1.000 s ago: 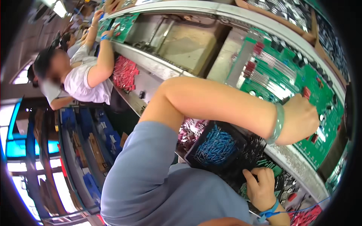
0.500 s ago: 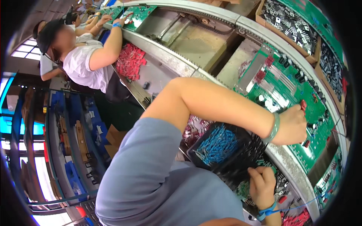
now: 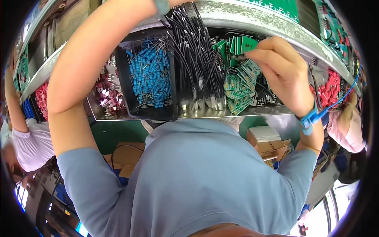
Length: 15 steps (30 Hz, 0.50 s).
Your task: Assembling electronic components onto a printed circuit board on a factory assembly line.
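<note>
My right hand (image 3: 282, 69) is closed in a pinch over several small green circuit boards (image 3: 239, 89). By its fingertips a row of small pins shows, but what the fingers hold is too small to make out. A green piece (image 3: 248, 44) stands just behind them. My left arm reaches up across the left side, with a green bangle (image 3: 161, 6) at the wrist. Only a sliver of my left hand (image 3: 179, 2) shows at the top edge, its fingers out of the picture. A blue strap (image 3: 310, 118) with a cord circles my right wrist.
A black bin (image 3: 125, 89) of blue resistors (image 3: 152, 75) stands beside black wires (image 3: 193, 51). Pink-red parts (image 3: 108, 93) lie left, red parts (image 3: 329, 89) right. A metal rail (image 3: 252, 19) runs behind; beyond it lies a large green board (image 3: 282, 7). Co-workers sit at both sides.
The view has swung toward my right and down to my body. My right hand has come to the small green boards. My left hand, earlier on the large board, is mostly out of view.
</note>
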Available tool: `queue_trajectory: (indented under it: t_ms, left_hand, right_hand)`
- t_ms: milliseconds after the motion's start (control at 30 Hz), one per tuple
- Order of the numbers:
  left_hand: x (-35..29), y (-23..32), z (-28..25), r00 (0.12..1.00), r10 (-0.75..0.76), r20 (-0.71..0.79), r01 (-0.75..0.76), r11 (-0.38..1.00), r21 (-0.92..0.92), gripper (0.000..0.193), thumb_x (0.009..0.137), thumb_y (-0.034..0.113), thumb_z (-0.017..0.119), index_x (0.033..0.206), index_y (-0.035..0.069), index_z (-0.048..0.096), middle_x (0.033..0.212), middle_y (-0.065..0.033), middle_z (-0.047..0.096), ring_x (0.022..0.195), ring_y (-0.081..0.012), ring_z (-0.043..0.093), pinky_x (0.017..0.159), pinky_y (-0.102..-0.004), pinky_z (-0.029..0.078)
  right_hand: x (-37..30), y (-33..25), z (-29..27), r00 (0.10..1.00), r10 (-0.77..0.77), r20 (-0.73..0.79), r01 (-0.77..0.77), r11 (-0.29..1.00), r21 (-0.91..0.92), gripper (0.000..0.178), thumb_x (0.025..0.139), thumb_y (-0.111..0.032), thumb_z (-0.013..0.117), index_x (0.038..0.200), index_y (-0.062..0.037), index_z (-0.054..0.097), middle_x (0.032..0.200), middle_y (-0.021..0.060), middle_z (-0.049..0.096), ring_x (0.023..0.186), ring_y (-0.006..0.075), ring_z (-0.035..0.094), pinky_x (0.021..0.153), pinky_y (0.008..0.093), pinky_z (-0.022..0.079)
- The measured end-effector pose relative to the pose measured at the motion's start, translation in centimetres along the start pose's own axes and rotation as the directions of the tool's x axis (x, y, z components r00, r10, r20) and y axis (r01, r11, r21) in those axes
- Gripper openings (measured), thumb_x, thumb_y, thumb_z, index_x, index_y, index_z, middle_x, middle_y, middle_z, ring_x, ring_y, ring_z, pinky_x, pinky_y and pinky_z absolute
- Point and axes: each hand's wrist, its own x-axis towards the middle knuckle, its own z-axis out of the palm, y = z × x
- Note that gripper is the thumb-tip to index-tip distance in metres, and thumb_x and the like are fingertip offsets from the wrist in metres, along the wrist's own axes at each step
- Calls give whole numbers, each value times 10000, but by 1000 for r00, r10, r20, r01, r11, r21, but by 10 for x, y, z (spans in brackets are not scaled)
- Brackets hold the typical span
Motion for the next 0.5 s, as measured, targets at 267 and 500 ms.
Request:
queue_trajectory:
  t_ms: [267,500]
  left_hand:
    - [3,-7,-23,992,-85,92,92,993,-70,85,730,19,608,760,-55,635,753,-218,616,768,-377,616,705,-435,494]
    - [-15,-11,-61,900,-401,170,435,832,-344,201,833,128,631,953,-26,678,850,-117,665,784,-186,637,704,-295,485]
  right_hand:
    - [27,-21,37,862,-473,180,505,829,-240,312,604,-120,607,877,32,600,872,112,511,753,241,542,630,334,482]
    - [14,5,5,942,-327,-75,316,940,-131,229,721,22,656,943,19,599,915,140,622,776,257,629,681,334,531]
